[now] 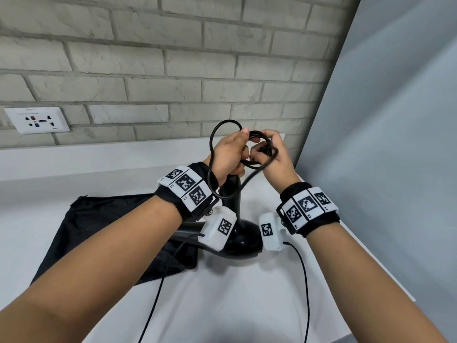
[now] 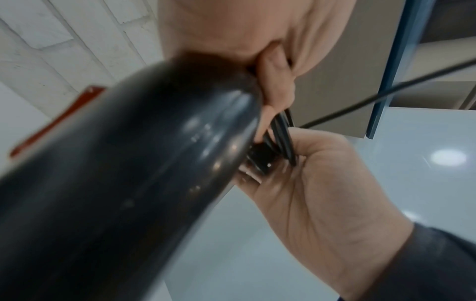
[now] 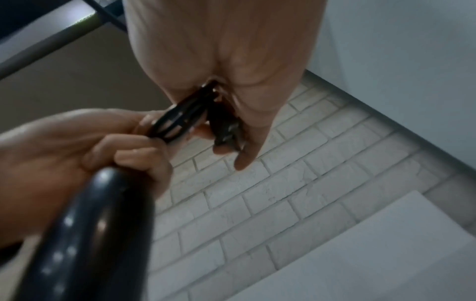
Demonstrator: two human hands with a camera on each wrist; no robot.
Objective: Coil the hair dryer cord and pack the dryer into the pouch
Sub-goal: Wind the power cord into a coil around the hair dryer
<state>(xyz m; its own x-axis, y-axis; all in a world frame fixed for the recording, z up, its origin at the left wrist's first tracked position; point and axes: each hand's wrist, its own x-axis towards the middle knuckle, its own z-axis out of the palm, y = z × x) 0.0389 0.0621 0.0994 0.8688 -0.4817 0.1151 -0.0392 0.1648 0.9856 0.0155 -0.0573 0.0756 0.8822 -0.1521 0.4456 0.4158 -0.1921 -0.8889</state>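
Head view: my left hand (image 1: 228, 154) grips dryer handle (image 1: 231, 191) and cord coil (image 1: 257, 149); right hand (image 1: 275, 157) pinches the coil; pouch (image 1: 99, 226) lies lower-left, nearer my left.

A white bench (image 1: 247, 293) stood against the brick wall before me; on it lay a black pouch (image 1: 103, 226), flat at my left, one corner under the hair dryer (image 1: 243, 240).
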